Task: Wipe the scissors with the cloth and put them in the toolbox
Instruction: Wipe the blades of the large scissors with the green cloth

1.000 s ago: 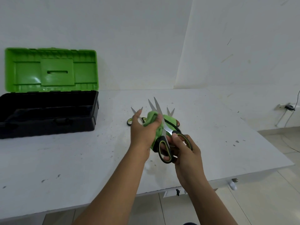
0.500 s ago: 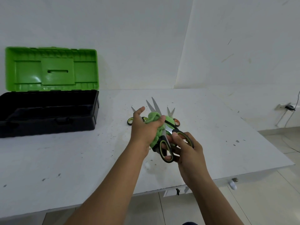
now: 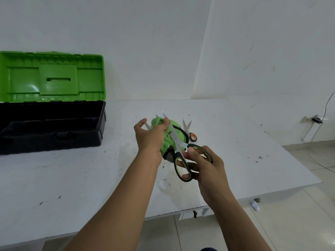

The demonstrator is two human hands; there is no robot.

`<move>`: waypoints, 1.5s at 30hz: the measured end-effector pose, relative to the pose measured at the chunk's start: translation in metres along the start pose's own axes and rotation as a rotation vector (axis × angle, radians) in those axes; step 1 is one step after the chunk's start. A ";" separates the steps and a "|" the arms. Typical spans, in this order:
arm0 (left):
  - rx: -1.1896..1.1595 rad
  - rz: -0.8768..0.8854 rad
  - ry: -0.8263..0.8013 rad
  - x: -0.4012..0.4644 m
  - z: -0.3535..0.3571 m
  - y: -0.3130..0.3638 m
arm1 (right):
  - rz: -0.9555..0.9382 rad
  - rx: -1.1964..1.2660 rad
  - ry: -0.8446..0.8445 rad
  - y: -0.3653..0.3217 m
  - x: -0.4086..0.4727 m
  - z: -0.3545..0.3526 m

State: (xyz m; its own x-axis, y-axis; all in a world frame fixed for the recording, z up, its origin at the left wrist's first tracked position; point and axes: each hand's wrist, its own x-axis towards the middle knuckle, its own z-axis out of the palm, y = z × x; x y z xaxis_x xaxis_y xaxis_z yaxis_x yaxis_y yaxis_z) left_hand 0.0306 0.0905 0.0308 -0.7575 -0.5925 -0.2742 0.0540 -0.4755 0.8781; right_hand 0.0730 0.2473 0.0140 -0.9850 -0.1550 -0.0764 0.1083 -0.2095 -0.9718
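Above the middle of the white table (image 3: 72, 178), my right hand (image 3: 204, 165) grips the black-and-yellow handles of a pair of scissors (image 3: 178, 142), blades pointing away and slightly apart. My left hand (image 3: 150, 136) holds a bunched green cloth (image 3: 167, 140) wrapped against the blades. The toolbox (image 3: 54, 124) stands open at the far left, with a black base and a raised green lid (image 3: 52, 77). Its inside looks dark; I cannot tell what it holds.
A smaller pair of scissors with orange handles (image 3: 190, 131) lies on the table just behind the cloth. Another blade tip (image 3: 147, 126) shows behind my left hand. The table's front edge runs below my forearms, with tiled floor (image 3: 290, 223) beyond.
My left hand has slid the cloth further up the blades toward their tips, so less blade shows above it. My right hand keeps its grip on the handles.
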 end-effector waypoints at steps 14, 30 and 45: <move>0.262 0.051 -0.114 -0.022 -0.007 -0.028 | -0.926 -1.074 0.332 0.051 0.010 -0.006; 0.094 0.061 -0.050 0.004 -0.021 -0.020 | -0.089 -0.334 0.152 0.034 -0.003 0.021; 0.029 0.047 -0.013 0.006 -0.023 -0.013 | -0.134 -0.099 0.059 0.036 -0.009 0.025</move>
State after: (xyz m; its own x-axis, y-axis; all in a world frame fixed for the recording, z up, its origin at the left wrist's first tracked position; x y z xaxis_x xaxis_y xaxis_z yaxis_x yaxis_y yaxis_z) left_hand 0.0402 0.0779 0.0082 -0.7628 -0.6052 -0.2276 0.0708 -0.4280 0.9010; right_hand 0.0895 0.2176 -0.0144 -0.9962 -0.0740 0.0449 -0.0351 -0.1282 -0.9911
